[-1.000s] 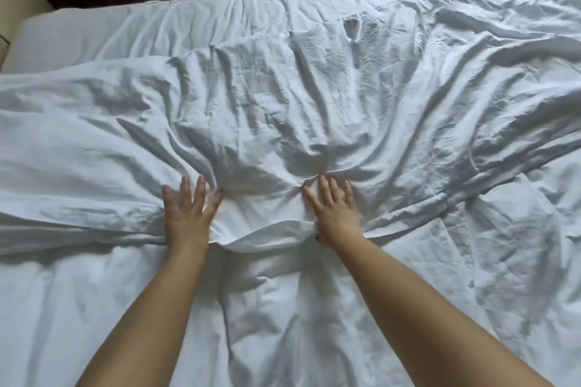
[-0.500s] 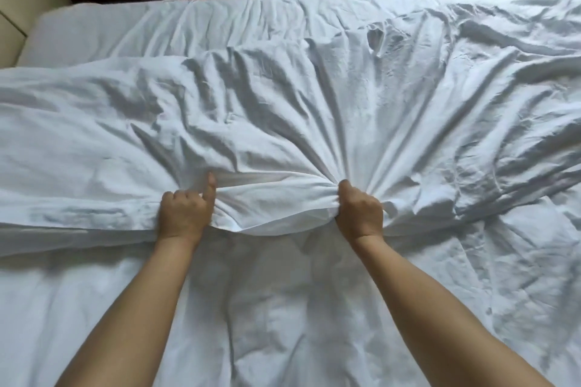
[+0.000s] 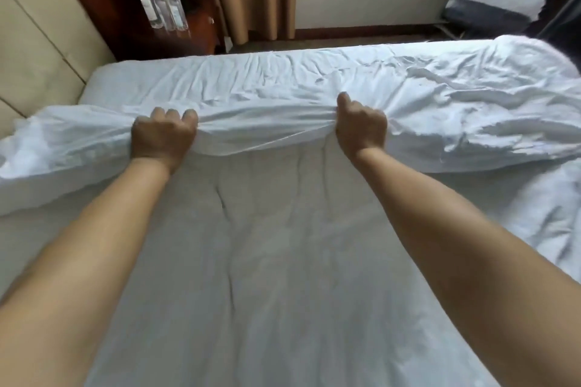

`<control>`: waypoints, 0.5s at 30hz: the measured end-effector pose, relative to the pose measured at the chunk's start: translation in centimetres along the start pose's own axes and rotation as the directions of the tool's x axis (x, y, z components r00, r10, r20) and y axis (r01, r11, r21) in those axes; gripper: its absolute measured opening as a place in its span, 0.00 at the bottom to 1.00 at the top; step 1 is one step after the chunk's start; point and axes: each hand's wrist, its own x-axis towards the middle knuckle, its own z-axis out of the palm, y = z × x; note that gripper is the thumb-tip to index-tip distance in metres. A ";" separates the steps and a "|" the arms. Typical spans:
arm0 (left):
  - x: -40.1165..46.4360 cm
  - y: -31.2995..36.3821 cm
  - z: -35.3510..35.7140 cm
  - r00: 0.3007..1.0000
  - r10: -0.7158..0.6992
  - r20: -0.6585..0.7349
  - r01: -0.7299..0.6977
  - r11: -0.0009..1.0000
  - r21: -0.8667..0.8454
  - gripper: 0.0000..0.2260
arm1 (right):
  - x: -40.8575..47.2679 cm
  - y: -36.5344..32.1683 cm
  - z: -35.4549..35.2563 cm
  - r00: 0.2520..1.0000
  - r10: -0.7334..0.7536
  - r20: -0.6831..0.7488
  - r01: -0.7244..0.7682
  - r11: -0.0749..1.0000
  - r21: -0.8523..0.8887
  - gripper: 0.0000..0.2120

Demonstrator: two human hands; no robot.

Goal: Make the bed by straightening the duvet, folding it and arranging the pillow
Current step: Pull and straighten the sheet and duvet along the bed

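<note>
Fists of both hands, left hand (image 3: pixel 162 135) and right hand (image 3: pixel 361 127), clench the bunched edge of the rumpled white fabric duvet (image 3: pixel 440 122). That edge runs crosswise, left to right, across the white-sheeted mattress (image 3: pixel 251 261). Both hands sit about equally far out, the duvet's bulk beyond the knuckles.

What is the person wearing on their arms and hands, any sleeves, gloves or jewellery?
Nothing shows on them. Both forearms are bare right up to the picture's edge, with no sleeves. The left hand and right hand have no gloves, and no watch, bracelet or ring can be seen.
</note>
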 end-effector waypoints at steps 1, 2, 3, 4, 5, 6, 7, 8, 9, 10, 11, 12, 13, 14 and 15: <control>0.2 -0.3 -1.1 0.999 -0.021 -0.036 0.021 1.000 -0.001 0.04 | -0.2 -0.1 -0.5 0.998 0.029 -0.055 -0.028 1.000 0.012 0.12; -0.4 0.0 -1.7 0.998 -0.026 -0.055 0.024 0.999 -0.030 0.05 | -1.1 -0.3 -0.6 0.995 0.039 -0.095 -0.037 0.999 0.022 0.11; -1.8 0.7 -2.1 0.999 -0.012 -0.029 0.009 0.997 -0.073 0.06 | -2.7 -0.3 -0.5 0.996 0.031 -0.080 -0.028 0.999 0.034 0.12; -4.2 2.0 -1.9 0.999 0.020 0.027 -0.016 0.991 -0.133 0.08 | -4.8 -0.2 0.3 0.999 0.007 -0.038 -0.005 0.999 0.052 0.13; -7.2 3.7 -1.4 0.992 0.066 0.105 -0.043 0.978 -0.204 0.11 | -7.1 -0.1 1.3 0.995 -0.044 0.088 0.037 0.996 0.082 0.13; -10.4 5.5 -1.0 0.974 0.107 0.200 -0.052 0.964 -0.259 0.14 | -9.8 -0.2 2.4 0.955 -0.087 0.284 0.060 0.993 0.103 0.14; -13.4 7.4 -0.5 0.927 0.152 0.343 -0.048 0.955 -0.294 0.17 | -12.7 -0.4 3.6 0.864 -0.128 0.488 0.085 0.990 0.109 0.14; -15.9 8.9 -0.2 0.832 0.196 0.519 -0.038 0.954 -0.298 0.18 | -15.5 -0.5 4.8 0.766 -0.149 0.626 0.103 0.989 0.109 0.15; -18.0 10.0 0.5 0.717 0.206 0.666 -0.026 0.963 -0.269 0.20 | -17.9 -0.7 5.8 0.690 -0.163 0.705 0.129 0.986 0.102 0.16; -19.6 10.7 0.9 0.598 0.219 0.771 -0.027 0.967 -0.254 0.22 | -20.0 -1.0 6.7 0.624 -0.174 0.761 0.149 0.983 0.103 0.17; -20.3 11.1 1.1 0.501 0.228 0.835 -0.044 0.970 -0.238 0.24 | -21.8 -1.3 7.5 0.560 -0.189 0.807 0.177 0.978 0.107 0.18; -20.6 11.4 1.3 0.445 0.228 0.866 -0.055 0.972 -0.228 0.26 | -23.2 -1.5 8.2 0.501 -0.201 0.842 0.203 0.973 0.112 0.19; -20.6 11.6 1.7 0.428 0.225 0.876 -0.064 0.974 -0.219 0.27 | -24.0 -1.9 8.6 0.469 -0.206 0.859 0.212 0.970 0.117 0.21; -20.7 11.7 2.0 0.417 0.227 0.880 -0.069 0.973 -0.218 0.28 | -24.6 -2.1 8.8 0.464 -0.205 0.862 0.203 0.972 0.122 0.23; -20.5 11.5 2.1 0.397 0.228 0.889 -0.063 0.973 -0.221 0.29 | -24.9 -2.2 8.8 0.467 -0.205 0.860 0.183 0.974 0.132 0.23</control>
